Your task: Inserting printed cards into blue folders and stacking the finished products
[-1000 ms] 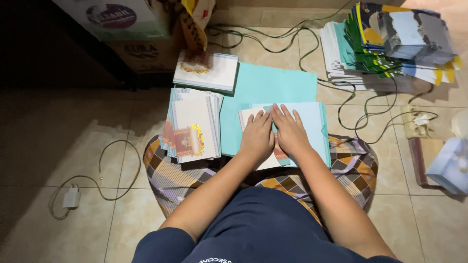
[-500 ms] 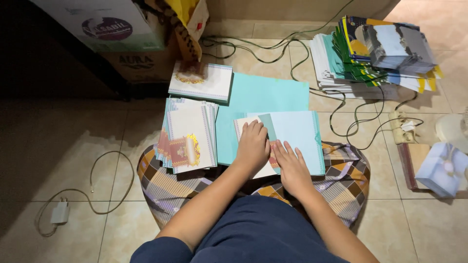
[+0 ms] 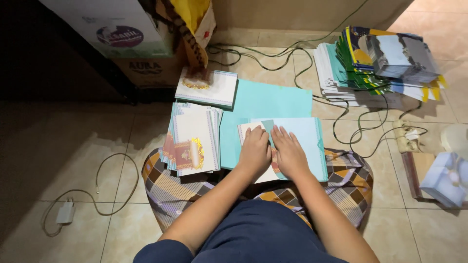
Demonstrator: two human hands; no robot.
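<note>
Two hands, left hand point(image 3: 254, 152) and right hand point(image 3: 289, 155), are pressed flat, fingers together, on a teal envelope point(image 3: 297, 141) at the cushion's point(image 3: 165, 187) far edge; even pressure along the fold is advised.

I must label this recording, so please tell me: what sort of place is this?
Probably a home floor used as a workspace: beige floor tiles, a brown cardboard box against the wall, green cables, and stacked printed cards.

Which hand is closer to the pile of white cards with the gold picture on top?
The left hand. It presses the paper just right of the card pile. The right hand lies beyond it, farther from the pile.
</note>
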